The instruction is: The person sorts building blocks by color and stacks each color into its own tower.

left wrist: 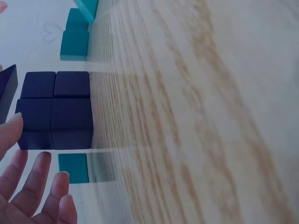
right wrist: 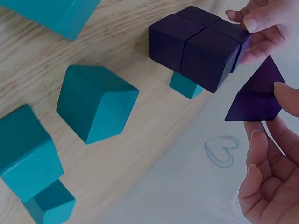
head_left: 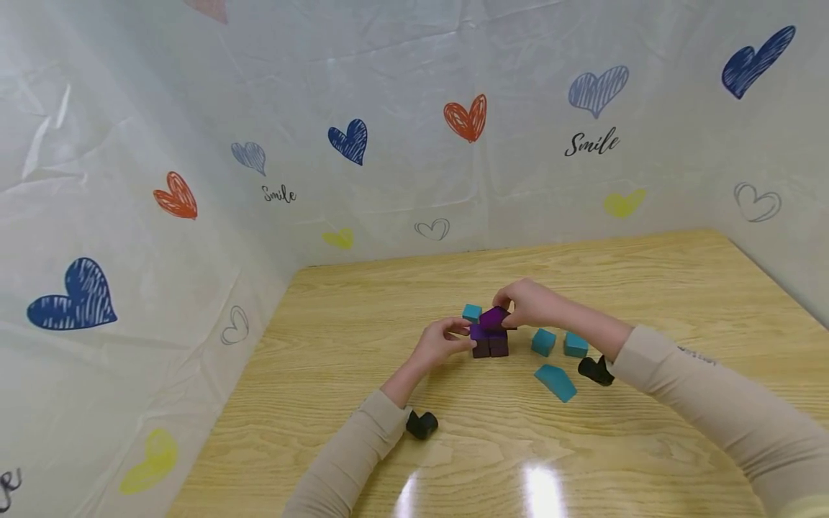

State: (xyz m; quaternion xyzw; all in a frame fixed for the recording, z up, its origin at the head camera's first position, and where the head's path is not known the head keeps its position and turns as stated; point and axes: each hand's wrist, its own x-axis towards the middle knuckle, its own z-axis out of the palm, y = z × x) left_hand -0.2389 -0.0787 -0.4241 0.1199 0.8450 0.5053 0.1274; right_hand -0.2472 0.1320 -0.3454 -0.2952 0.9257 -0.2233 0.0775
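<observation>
A compact stack of dark purple cube blocks [head_left: 490, 348] stands on the table, its cubes set flush in two rows in the left wrist view. My right hand [head_left: 529, 302] pinches a purple triangular block [right wrist: 256, 98] between thumb and fingers, held just above the stack and apart from it in the right wrist view. My left hand [head_left: 442, 342] is at the stack's left side. Its thumb tip [left wrist: 17, 117] touches a top cube's edge, while the other fingers spread loosely beside the stack. Behind the stack sits a small teal block [head_left: 472, 313].
Right of the stack lie two teal cubes, one nearer [head_left: 543, 342] and one farther right [head_left: 576, 344]. A larger angular teal block [head_left: 555, 383] lies in front of them. The wooden table [head_left: 363, 309] meets a heart-printed white sheet [head_left: 388, 194] at its back and left.
</observation>
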